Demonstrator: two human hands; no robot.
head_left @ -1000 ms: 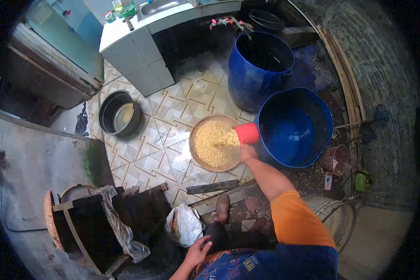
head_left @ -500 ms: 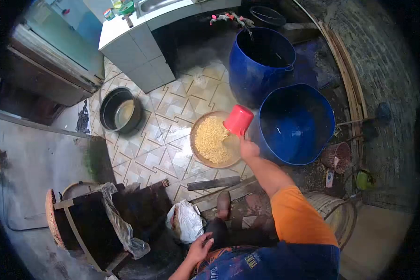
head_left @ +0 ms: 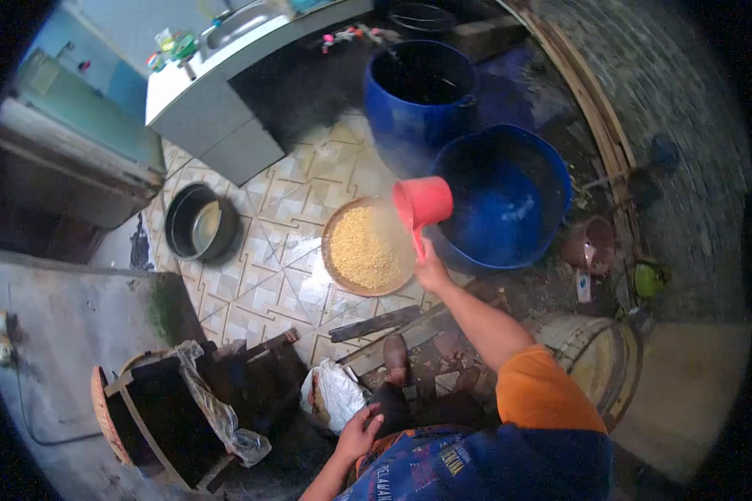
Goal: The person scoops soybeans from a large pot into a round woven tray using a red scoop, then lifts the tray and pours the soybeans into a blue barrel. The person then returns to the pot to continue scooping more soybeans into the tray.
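Right hand (head_left: pixel 430 271) clasped round the handle of a red scoop (head_left: pixel 431 199), near a tray (head_left: pixel 327 255) of yellow beans (head_left: pixel 363 250); left hand (head_left: pixel 360 430) empty, relaxed.

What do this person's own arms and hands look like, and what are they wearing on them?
Both the right hand and left hand are bare, with no gloves. The right arm wears a plain orange sleeve ending near the elbow, joined to a dark blue shirt with printed lettering. The left forearm is bare; its sleeve is out of view.
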